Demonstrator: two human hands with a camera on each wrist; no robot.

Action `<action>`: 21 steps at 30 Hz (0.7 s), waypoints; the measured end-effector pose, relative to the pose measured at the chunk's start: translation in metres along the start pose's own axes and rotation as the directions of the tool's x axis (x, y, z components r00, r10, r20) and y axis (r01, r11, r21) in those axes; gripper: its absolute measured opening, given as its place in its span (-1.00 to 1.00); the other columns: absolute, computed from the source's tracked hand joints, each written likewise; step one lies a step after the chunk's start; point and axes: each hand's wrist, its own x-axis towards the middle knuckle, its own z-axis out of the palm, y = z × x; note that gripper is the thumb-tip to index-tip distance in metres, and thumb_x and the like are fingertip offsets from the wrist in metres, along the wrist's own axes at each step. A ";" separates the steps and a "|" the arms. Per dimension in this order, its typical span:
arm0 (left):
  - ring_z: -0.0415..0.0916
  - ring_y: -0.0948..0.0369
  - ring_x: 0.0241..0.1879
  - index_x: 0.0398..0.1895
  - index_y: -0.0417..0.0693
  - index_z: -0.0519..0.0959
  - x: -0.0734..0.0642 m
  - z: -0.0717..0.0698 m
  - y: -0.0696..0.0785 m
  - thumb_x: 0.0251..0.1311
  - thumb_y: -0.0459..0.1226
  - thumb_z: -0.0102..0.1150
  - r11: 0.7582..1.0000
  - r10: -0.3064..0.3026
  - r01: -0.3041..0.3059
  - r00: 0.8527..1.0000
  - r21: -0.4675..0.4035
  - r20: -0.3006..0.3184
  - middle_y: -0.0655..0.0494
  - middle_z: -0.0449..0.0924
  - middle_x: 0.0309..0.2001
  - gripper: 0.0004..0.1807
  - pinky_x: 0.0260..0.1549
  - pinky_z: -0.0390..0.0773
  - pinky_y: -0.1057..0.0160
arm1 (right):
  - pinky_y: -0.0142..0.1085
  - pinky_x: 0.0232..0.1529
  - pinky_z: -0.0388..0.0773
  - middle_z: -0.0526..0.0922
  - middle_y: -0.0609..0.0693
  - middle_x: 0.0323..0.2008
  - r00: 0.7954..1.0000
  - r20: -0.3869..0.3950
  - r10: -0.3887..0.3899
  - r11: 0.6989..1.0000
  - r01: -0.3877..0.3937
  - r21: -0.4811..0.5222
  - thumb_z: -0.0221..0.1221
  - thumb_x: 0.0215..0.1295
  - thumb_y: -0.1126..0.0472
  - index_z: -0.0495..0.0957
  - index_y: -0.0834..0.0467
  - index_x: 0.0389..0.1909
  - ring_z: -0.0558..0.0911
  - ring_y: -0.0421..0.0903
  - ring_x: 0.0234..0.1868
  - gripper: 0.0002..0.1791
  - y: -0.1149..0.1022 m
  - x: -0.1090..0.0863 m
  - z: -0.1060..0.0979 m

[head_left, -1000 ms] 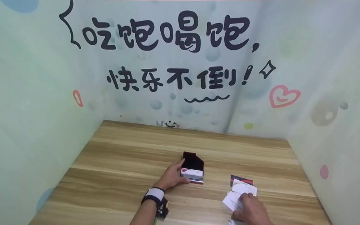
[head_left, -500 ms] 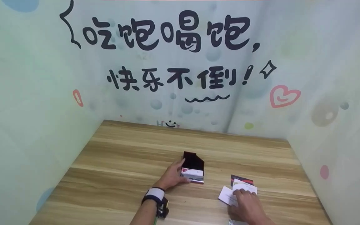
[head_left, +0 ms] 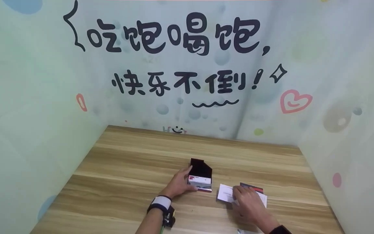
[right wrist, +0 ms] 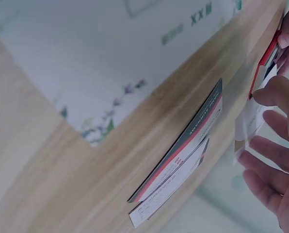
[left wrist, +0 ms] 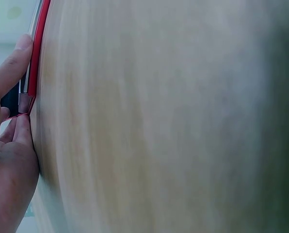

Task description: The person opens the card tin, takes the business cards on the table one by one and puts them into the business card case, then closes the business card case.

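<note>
My left hand (head_left: 178,183) grips the left side of an open business card holder (head_left: 200,168), its black lid raised and several cards inside. In the left wrist view, thumb and fingers clasp the holder's red edge (left wrist: 37,63) close over the table. My right hand (head_left: 250,203) pinches a white business card (head_left: 225,193), which sticks out leftward between the holder and a small spread of cards. In the right wrist view, this card (right wrist: 248,121) lies between thumb and fingers, overlapping the holder (right wrist: 265,58) there.
Below the right hand lie a white card (head_left: 262,198) and a dark card with a red stripe (head_left: 253,187) on the wood-grain table (head_left: 135,159). Another card (head_left: 247,231) shows at the bottom edge, large in the right wrist view. Printed curtains (head_left: 174,110) enclose the table.
My right hand has drawn the white card from the spread and moved it left and slightly away from me, towards the holder. My left hand and the holder have stayed put.
</note>
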 end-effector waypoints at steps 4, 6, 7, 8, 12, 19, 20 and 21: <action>-0.04 -0.40 0.49 0.52 -0.30 0.14 0.000 0.000 0.000 -0.03 -0.27 0.55 1.000 -0.008 0.008 1.000 0.014 -0.004 -0.55 0.04 0.47 0.06 0.52 0.04 -0.26 | -0.21 -0.44 0.56 0.69 0.02 -0.40 0.999 -0.036 -0.036 0.999 0.036 -0.014 0.47 -0.39 0.29 0.39 0.13 -0.61 0.62 -0.06 -0.43 -0.61 0.001 0.007 0.008; -0.02 -0.39 0.49 0.52 -0.30 0.14 0.000 0.000 0.000 -0.04 -0.27 0.55 1.000 -0.010 0.010 1.000 0.014 -0.006 -0.54 0.05 0.47 0.07 0.51 0.05 -0.26 | -0.20 -0.44 0.59 0.70 0.04 -0.40 0.997 -0.061 -0.050 0.998 0.048 -0.031 0.45 -0.40 0.29 0.44 0.16 -0.59 0.64 -0.04 -0.44 -0.65 0.001 0.011 0.012; -0.01 -0.38 0.49 0.52 -0.30 0.14 0.001 0.000 0.000 -0.04 -0.27 0.55 1.000 -0.009 0.009 1.000 0.014 -0.007 -0.54 0.05 0.47 0.07 0.52 0.05 -0.25 | -0.19 -0.43 0.60 0.72 0.05 -0.39 0.996 -0.067 -0.052 0.998 0.049 -0.036 0.44 -0.40 0.29 0.47 0.18 -0.58 0.66 -0.02 -0.43 -0.67 0.001 0.013 0.013; 0.00 -0.38 0.49 0.52 -0.30 0.14 0.001 0.000 0.000 -0.05 -0.27 0.55 1.000 -0.007 0.007 1.000 0.014 -0.009 -0.54 0.06 0.47 0.07 0.52 0.06 -0.25 | -0.17 -0.41 0.63 0.73 0.06 -0.38 0.996 -0.069 -0.049 0.998 0.047 -0.039 0.44 -0.40 0.28 0.50 0.19 -0.57 0.68 -0.01 -0.40 -0.68 0.001 0.015 0.014; 0.03 -0.36 0.49 0.52 -0.31 0.13 0.001 0.001 0.000 -0.05 -0.26 0.55 1.000 0.000 0.000 1.000 0.008 -0.011 -0.53 0.08 0.47 0.07 0.52 0.08 -0.23 | -0.15 -0.36 0.66 0.73 0.07 -0.35 0.999 -0.028 -0.034 0.998 0.032 -0.053 0.43 -0.34 0.27 0.57 0.23 -0.51 0.71 0.02 -0.34 -0.71 0.000 0.025 0.018; 0.04 -0.35 0.49 0.51 -0.34 0.14 0.001 0.001 -0.001 -0.04 -0.27 0.55 1.000 0.016 -0.015 1.000 0.018 -0.009 -0.53 0.09 0.47 0.07 0.51 0.10 -0.21 | -0.17 -0.32 0.67 0.72 0.06 -0.34 0.998 0.007 -0.067 0.994 0.068 -0.084 0.45 -0.28 0.24 0.60 0.23 -0.46 0.69 0.00 -0.35 -0.70 0.000 0.037 0.023; 0.03 -0.35 0.49 0.51 -0.34 0.14 0.001 0.001 0.000 -0.04 -0.27 0.55 1.000 0.013 -0.013 1.000 0.017 -0.009 -0.52 0.08 0.47 0.07 0.52 0.09 -0.22 | -0.18 -0.32 0.67 0.72 0.06 -0.34 0.997 0.008 -0.075 0.993 0.075 -0.086 0.45 -0.28 0.24 0.59 0.23 -0.45 0.68 -0.01 -0.36 -0.69 0.001 0.038 0.024; 0.02 -0.36 0.49 0.51 -0.33 0.14 0.001 0.001 0.000 -0.04 -0.26 0.55 1.000 0.010 -0.010 1.000 0.015 -0.009 -0.52 0.08 0.47 0.07 0.52 0.08 -0.22 | -0.18 -0.33 0.67 0.72 0.07 -0.34 0.997 0.005 -0.080 0.993 0.080 -0.087 0.45 -0.27 0.24 0.60 0.23 -0.44 0.68 -0.01 -0.37 -0.69 0.001 0.039 0.024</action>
